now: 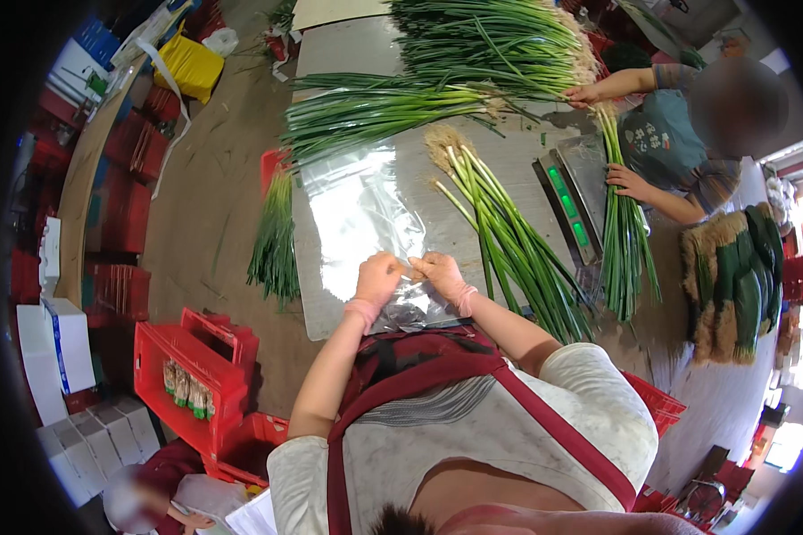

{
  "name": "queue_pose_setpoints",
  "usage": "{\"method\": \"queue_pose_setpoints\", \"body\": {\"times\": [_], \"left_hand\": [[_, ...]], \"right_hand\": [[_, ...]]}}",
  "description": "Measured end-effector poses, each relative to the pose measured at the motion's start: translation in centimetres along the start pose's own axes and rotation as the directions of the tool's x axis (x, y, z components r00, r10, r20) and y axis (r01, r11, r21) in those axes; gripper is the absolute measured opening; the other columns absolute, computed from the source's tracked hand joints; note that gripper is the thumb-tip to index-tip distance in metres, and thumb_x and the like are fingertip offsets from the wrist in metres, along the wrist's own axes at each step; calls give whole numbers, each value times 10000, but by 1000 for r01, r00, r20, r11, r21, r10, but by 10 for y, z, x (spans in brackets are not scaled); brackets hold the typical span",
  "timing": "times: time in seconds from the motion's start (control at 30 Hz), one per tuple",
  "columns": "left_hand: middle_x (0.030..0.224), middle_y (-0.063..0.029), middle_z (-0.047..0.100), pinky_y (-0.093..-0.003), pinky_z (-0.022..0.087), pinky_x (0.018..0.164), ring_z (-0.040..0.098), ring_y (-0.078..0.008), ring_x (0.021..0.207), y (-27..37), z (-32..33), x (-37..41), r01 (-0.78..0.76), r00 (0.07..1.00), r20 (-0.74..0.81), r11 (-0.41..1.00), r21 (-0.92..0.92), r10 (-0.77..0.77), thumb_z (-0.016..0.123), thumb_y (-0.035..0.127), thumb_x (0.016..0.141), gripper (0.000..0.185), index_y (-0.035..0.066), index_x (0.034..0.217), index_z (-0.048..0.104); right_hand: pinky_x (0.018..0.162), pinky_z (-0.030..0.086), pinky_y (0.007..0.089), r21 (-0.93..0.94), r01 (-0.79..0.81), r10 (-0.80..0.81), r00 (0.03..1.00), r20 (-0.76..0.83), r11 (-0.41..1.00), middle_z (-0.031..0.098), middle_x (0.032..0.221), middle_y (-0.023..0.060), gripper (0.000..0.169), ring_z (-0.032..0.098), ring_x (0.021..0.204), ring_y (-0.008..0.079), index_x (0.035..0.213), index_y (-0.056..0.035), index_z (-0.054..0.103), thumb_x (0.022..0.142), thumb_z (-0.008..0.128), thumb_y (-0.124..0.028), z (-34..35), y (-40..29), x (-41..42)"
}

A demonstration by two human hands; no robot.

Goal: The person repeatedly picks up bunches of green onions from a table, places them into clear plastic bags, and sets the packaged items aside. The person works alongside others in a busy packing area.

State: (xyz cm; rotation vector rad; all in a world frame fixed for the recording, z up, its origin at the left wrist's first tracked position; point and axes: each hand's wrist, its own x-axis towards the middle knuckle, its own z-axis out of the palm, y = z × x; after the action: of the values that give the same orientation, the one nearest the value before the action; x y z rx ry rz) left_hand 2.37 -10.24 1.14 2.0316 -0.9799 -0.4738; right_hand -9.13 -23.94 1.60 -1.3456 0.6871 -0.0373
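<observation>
My left hand and my right hand meet at the near part of the metal table, fingertips closed on a piece of clear plastic film. Both wear pink, glove-like coverings reaching the wrists. Clear plastic bags lie flat and shiny beyond my left hand. To the right of my right hand a loose bunch of green onions lies slantwise, roots away from me. Another bunch lies across the table farther off, and a large heap is behind it.
At right, a co-worker's hands hold green onions over a digital scale. More bundles are stacked beyond. Red plastic crates stand lower left, one with packed bundles. Another person is at bottom left. Onion leaves hang by the table's left edge.
</observation>
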Motion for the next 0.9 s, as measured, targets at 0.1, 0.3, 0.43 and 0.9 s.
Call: {"method": "queue_pose_setpoints", "body": {"times": [0.1, 0.3, 0.43, 0.9], "left_hand": [[762, -128, 625, -389, 469, 696, 602, -312, 730, 3, -25, 9, 57, 981, -184, 997, -44, -64, 647, 161, 768, 149, 22, 722, 614], [800, -114, 649, -380, 473, 728, 609, -299, 756, 33, -29, 10, -26, 986, -169, 995, -95, 10, 685, 206, 770, 202, 14, 743, 628], [821, -119, 650, -390, 446, 789, 610, -302, 813, 59, -25, 5, -83, 995, 47, 996, 10, 83, 711, 336, 738, 314, 34, 781, 639], [757, -117, 664, -307, 473, 637, 605, -205, 659, 39, -14, 6, 124, 972, -184, 986, -110, -143, 655, 134, 777, 133, 9, 808, 689]], "right_hand": [[653, 469, 244, 95, 51, -53, 999, 12, 994, 672, 769, 79, 300, 608, 694, 131, 873, 18, 672, 912, 620, -274, -21, 10, 12], [534, 459, 219, 99, -104, 76, 963, 258, 990, 660, 760, 92, 283, 593, 590, 109, 1047, 26, 629, 893, 627, -212, -22, -10, -6], [422, 389, 228, 70, -61, 54, 994, 95, 996, 577, 604, 48, 275, 497, 466, 87, 837, 3, 621, 843, 699, -261, -15, -12, -3], [481, 435, 245, -117, 33, -33, 999, 9, 993, 616, 636, 42, 338, 523, 509, 83, 746, -22, 660, 874, 670, -334, -13, -20, 7]]}}
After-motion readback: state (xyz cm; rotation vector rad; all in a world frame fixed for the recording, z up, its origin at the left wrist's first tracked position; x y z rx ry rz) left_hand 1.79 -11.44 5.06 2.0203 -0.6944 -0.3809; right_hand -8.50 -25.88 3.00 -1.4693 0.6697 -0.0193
